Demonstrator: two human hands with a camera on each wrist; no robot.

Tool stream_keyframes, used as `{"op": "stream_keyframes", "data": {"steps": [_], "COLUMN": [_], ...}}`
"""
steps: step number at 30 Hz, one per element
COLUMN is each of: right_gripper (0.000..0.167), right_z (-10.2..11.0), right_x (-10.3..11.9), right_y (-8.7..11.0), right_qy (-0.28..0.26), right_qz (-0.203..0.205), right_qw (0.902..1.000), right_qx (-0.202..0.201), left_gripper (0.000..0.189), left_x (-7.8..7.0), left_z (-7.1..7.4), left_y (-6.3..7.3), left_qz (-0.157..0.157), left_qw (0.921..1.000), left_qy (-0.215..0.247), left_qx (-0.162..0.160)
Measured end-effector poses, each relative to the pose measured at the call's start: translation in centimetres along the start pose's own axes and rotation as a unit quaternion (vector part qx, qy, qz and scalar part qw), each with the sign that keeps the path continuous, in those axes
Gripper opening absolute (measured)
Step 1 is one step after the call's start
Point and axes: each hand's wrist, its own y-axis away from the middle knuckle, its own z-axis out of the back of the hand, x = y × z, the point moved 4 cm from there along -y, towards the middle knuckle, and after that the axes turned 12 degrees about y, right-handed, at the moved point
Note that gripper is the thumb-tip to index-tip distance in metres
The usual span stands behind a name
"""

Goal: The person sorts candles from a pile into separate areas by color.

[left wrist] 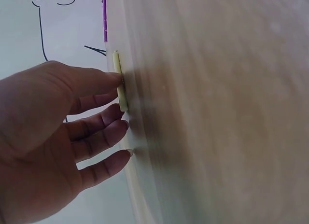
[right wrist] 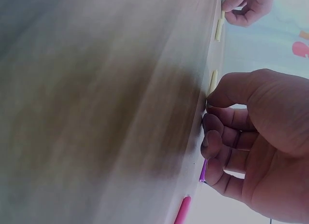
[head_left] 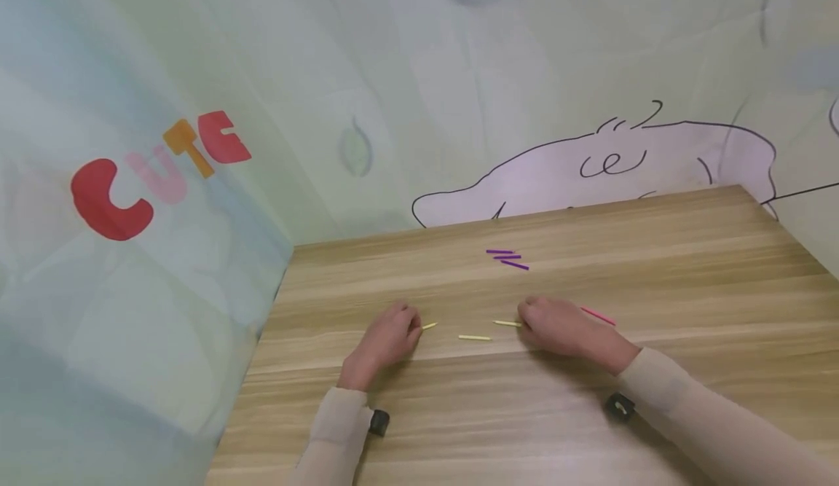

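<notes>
My left hand (head_left: 392, 334) pinches a short, thin pale-yellow stick (head_left: 430, 325) between thumb and forefinger at the tabletop. In the left wrist view the same yellow stick (left wrist: 117, 64) shows above and below the thumb, with the other fingers spread loosely beneath. Across from it, my right hand (head_left: 557, 326) grips the end of another yellow stick (head_left: 507, 323), whose free end points left. Its remaining fingers are curled in the right wrist view. Between the hands, a third yellow stick (head_left: 475, 338) lies on the wood, slightly nearer the front.
Three purple sticks (head_left: 507, 257) lie close together farther back on the wood-grain table (head_left: 393, 267). Just beyond the right wrist is a pink stick (head_left: 598, 316). A printed cloth backdrop (head_left: 367, 71) hangs behind the table and along its left side.
</notes>
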Motion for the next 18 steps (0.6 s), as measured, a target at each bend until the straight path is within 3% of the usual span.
{"op": "stream_keyframes", "data": {"steps": [8, 18], "right_gripper": [0.021, 0.018], "right_z": [0.3, 0.2], "right_x": [0.2, 0.0], "right_y": [0.2, 0.1], "right_qy": [0.013, 0.005], "right_qz": [0.014, 0.001], "right_qw": [0.9994, 1.0], "right_qx": [-0.028, -0.002], "left_gripper": [0.007, 0.009], "left_x": [-0.1, -1.5], "left_z": [0.0, 0.4], "left_y": [0.0, -0.7], "left_qz": [0.011, -0.005], "left_qw": [0.9999, 1.0], "left_qy": [0.009, 0.005], "left_qx": [0.007, 0.0]}}
